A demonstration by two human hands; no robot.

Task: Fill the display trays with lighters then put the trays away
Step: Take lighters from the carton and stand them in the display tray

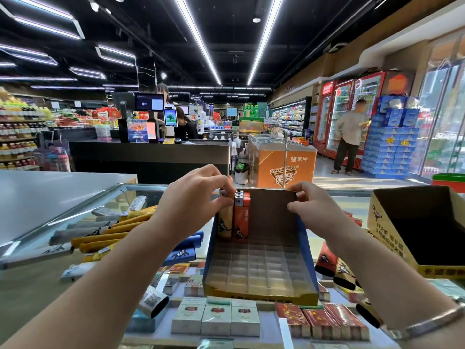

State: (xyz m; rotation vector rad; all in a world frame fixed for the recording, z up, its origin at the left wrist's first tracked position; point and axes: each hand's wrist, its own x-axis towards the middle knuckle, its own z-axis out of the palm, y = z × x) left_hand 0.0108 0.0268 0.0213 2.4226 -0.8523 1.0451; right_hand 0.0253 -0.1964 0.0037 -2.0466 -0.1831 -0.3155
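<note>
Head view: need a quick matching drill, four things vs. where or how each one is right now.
Things:
1. left hand
2. right hand
3. orange lighter
4. second box

States:
A. stands at the far right, no lighters seen inside
B. pinches the back wall of the display tray
C. stands in the tray's back row
D. holds a yellow lighter at the tray's back left

Pairs: 1-D, 2-B, 3-C, 4-A

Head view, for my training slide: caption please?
Left hand slots a lighter into the display tray while right hand steadies its back.
</note>
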